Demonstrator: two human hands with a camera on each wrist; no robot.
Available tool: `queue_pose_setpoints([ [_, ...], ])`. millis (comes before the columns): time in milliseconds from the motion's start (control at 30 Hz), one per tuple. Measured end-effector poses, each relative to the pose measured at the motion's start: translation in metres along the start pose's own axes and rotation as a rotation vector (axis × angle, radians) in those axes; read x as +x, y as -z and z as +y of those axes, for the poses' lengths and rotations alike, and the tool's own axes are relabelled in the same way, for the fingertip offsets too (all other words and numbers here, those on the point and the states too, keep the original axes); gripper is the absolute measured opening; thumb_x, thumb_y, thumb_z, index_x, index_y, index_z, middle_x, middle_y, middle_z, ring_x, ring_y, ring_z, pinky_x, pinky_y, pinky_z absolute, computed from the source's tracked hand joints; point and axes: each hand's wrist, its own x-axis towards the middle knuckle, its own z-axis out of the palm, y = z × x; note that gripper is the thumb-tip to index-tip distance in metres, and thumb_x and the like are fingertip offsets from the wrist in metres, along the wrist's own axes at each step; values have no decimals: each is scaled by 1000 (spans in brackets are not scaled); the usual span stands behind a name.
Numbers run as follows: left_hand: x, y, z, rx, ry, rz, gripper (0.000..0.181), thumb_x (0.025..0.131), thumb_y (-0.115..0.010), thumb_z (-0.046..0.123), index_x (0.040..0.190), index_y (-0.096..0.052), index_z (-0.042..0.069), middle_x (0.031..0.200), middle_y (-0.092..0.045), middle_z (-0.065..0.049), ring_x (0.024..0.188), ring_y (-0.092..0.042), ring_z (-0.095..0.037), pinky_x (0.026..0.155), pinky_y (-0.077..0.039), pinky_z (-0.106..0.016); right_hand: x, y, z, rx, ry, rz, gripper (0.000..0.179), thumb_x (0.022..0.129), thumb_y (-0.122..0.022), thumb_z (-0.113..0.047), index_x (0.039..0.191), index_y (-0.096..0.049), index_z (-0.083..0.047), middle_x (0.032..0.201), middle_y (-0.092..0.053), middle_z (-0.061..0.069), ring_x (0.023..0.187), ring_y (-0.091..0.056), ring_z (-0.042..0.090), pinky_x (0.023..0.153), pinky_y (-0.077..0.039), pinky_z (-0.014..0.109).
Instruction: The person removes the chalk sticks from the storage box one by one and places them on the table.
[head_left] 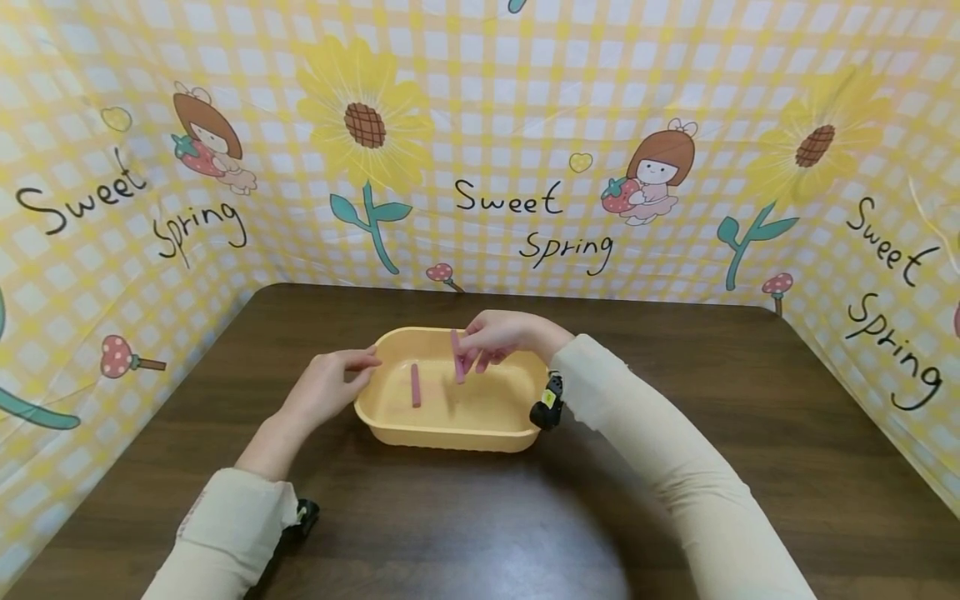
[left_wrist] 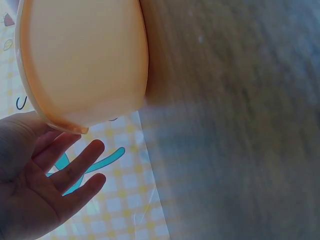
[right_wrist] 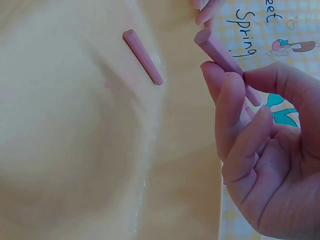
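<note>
A yellow oval basin (head_left: 457, 440) stands on the table. My left hand (head_left: 330, 387) touches the basin's left rim, its fingers loosely extended; the left wrist view shows the hand (left_wrist: 55, 175) by the rim edge. Over the basin, my right hand (head_left: 498, 337) pinches a pink stick (head_left: 458, 358) between thumb and fingers. The right wrist view shows this held stick (right_wrist: 220, 52) slanting, with a blunt, flat end. A second stick (head_left: 416, 386), of similar pink, lies on the basin floor towards its left side.
The dark wooden table (head_left: 450, 525) surrounds the basin. Yellow checked cloth (head_left: 510, 125) with flowers and lettering walls in the table's back and sides. A black wrist camera (head_left: 549, 402) on the right arm hangs by the basin's right rim.
</note>
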Motion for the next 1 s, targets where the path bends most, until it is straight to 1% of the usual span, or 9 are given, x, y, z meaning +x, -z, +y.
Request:
queue_pose_setpoints([
  [133, 0, 1, 1, 2, -8, -2, 21, 90, -57, 6, 106, -68, -2, 123, -61, -21, 106, -62, -37, 86, -51, -48, -7, 2, 4, 8, 8, -6, 27, 95, -52, -27, 88, -67, -6, 81, -73, 0, 58, -59, 9, 50, -34, 17],
  [367, 0, 0, -2, 41, -59, 4, 22, 90, -58, 7, 108, -68, -2, 124, -60, -19, 114, -58, -38, 95, -46, -51, -20, 3, 11, 9, 35, -20, 28, 95, -51, -28, 88, -67, -6, 83, -73, -1, 61, -59, 10, 51, -34, 17],
  [500, 0, -1, -3, 103, -86, 10, 26, 90, -58, 10, 113, -66, -1, 124, -61, -19, 113, -59, -37, 94, -47, -51, -25, 4, 15, 14, 42, -10, 27, 95, -50, -26, 89, -67, -6, 83, -72, -1, 60, -58, 9, 52, -36, 17],
  [600, 0, -3, -4, 163, -110, 7, 28, 91, -57, 12, 115, -64, -1, 126, -60, -20, 114, -58, -38, 94, -47, -51, -28, 6, 18, 26, 37, 6, 24, 95, -51, -23, 91, -66, -5, 81, -70, -2, 60, -59, 8, 52, -37, 17],
  [700, 0, -3, -5, 207, -122, 8, 31, 91, -58, 13, 117, -63, -1, 128, -59, -19, 116, -56, -38, 95, -46, -52, -32, 7, 22, 34, 31, 12, 24, 95, -51, -23, 92, -66, -5, 81, -70, -2, 60, -58, 8, 52, -38, 17],
  [833, 0, -3, -6, 240, -125, 18, 32, 91, -58, 14, 119, -62, 0, 126, -60, -19, 115, -57, -38, 94, -47, -51, -36, 8, 25, 43, 31, 14, 25, 95, -50, -23, 93, -65, -4, 83, -71, -2, 60, -58, 8, 52, -37, 18],
  [1000, 0, -3, -7, 251, -132, 30, 30, 91, -58, 15, 117, -64, 1, 121, -63, -18, 111, -59, -38, 91, -48, -51, -43, 8, 28, 48, 21, 41, 22, 96, -51, -22, 97, -63, -4, 83, -70, -2, 61, -59, 8, 53, -39, 18],
])
